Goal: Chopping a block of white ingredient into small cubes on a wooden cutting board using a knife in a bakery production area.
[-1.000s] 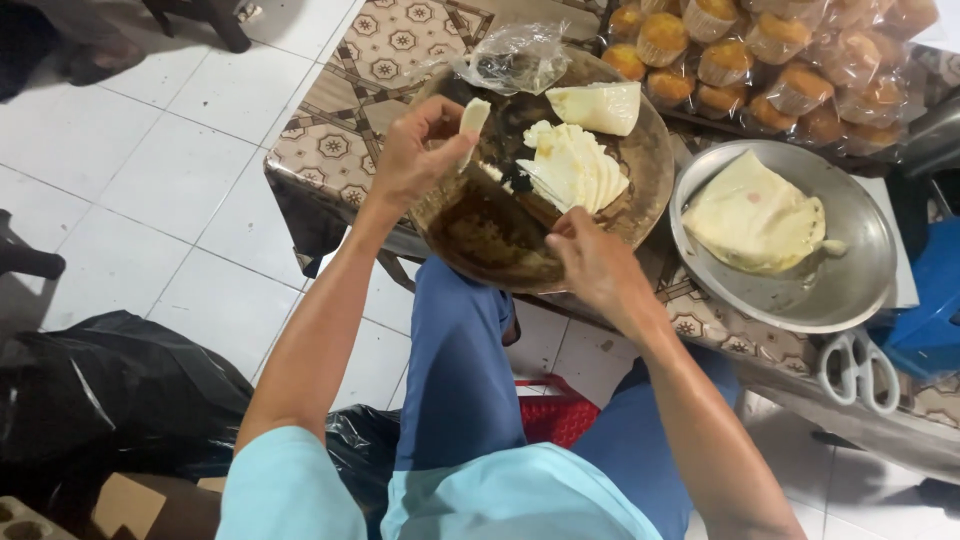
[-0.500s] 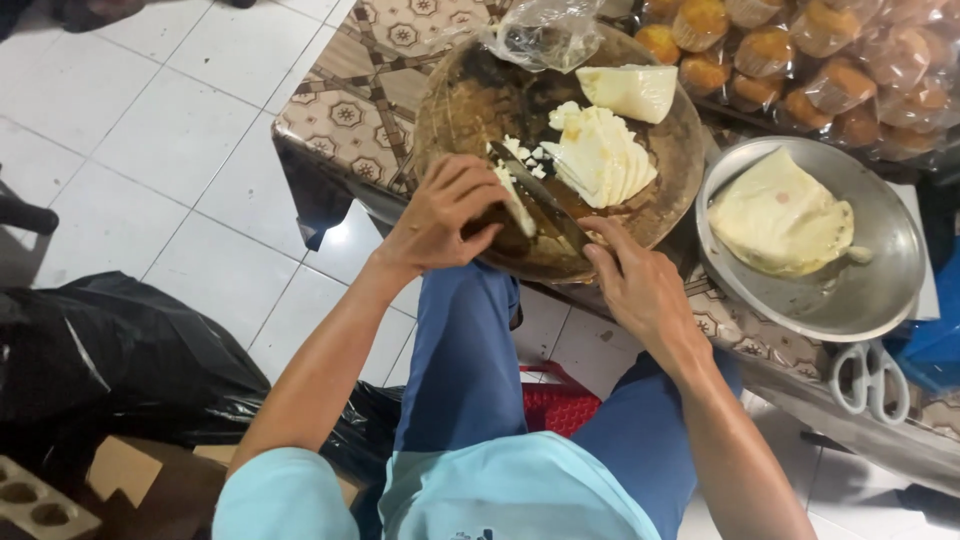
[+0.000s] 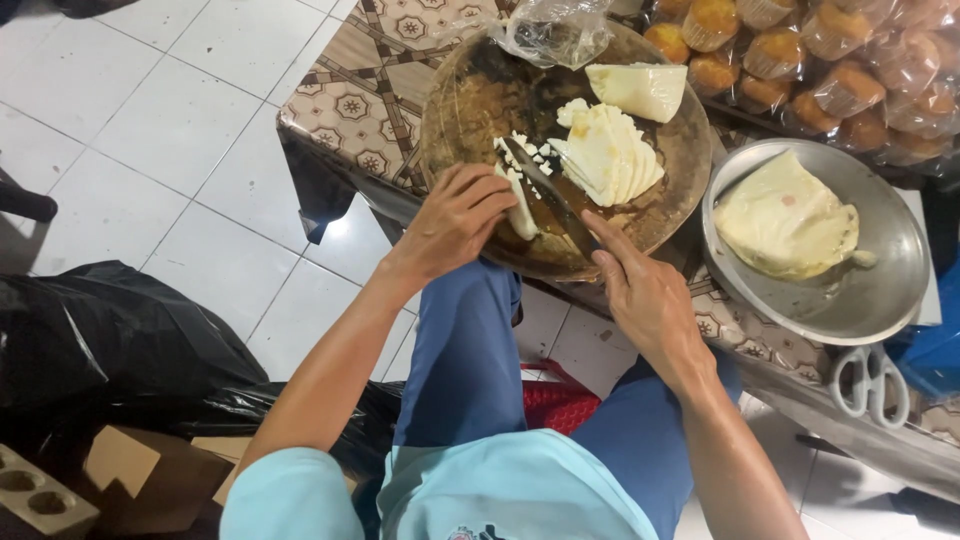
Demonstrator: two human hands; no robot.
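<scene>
A steel bowl [image 3: 880, 290] sits on the counter [image 3: 370, 90] just right of the right hand [image 3: 645, 295] — a pale, folded lump of dough [image 3: 785, 220] lies inside it. Scissors [image 3: 870, 378] with white handles rest on the counter edge below the bowl, right of the wrist. Beyond the bowl, far from both hands, wrapped muffins [image 3: 800, 50] are piled together. A crumpled clear bag [image 3: 555, 30] lies at the far side. Left of the left hand [image 3: 455, 220], down on the tiled floor [image 3: 150, 150], a black bag [image 3: 100, 350] slumps beside a cardboard box [image 3: 150, 475] — a red basket [image 3: 555, 400] shows between the legs.
</scene>
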